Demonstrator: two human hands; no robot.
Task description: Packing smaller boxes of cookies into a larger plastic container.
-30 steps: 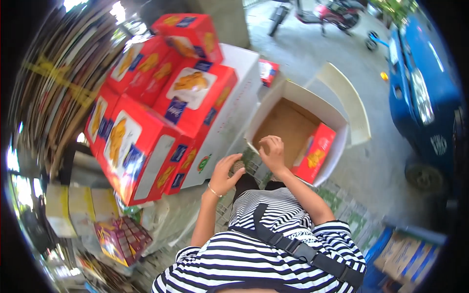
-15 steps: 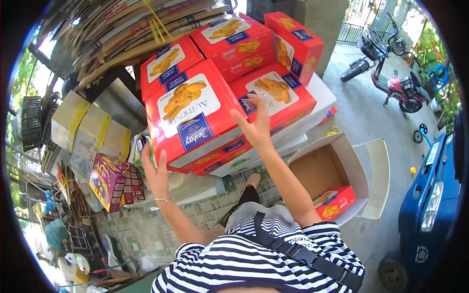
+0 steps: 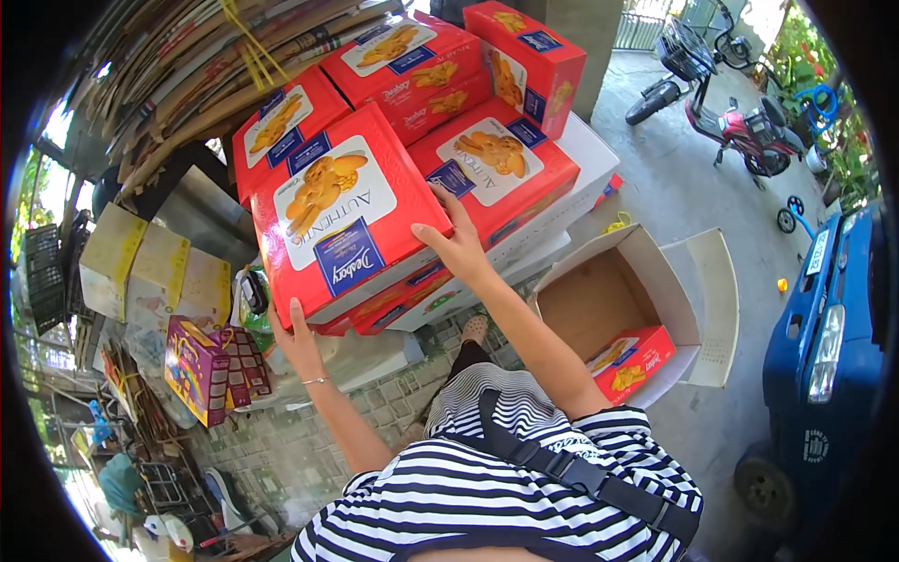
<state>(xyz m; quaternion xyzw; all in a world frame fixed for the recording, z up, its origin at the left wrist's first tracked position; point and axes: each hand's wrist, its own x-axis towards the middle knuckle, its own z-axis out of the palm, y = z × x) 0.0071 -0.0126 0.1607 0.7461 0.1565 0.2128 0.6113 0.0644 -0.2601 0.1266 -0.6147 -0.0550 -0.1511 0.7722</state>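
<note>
A large red biscuit box (image 3: 337, 187) with a cookie picture and a blue label lies at the near left of a stack of similar boxes. My left hand (image 3: 298, 345) grips its near left corner, the thumb against the front side and the other fingers partly hidden. At its right edge, my right hand (image 3: 456, 245) holds on with thumb and fingertips. Beside it lies another red box (image 3: 496, 159), and one more red box (image 3: 526, 70) stands upright behind that. The stack rests on white cartons (image 3: 590, 169).
An open cardboard carton (image 3: 609, 290) on the right holds a small red biscuit box (image 3: 632, 363). Flattened cardboard (image 3: 197, 84) is piled behind. A purple patterned box (image 3: 198, 370) sits at left. A blue car (image 3: 824, 375) and a motorbike (image 3: 740, 122) stand at right.
Both hands have come in onto the large red box and now grip it; before, the right hand hovered above its right edge. The whole view has shifted slightly.
</note>
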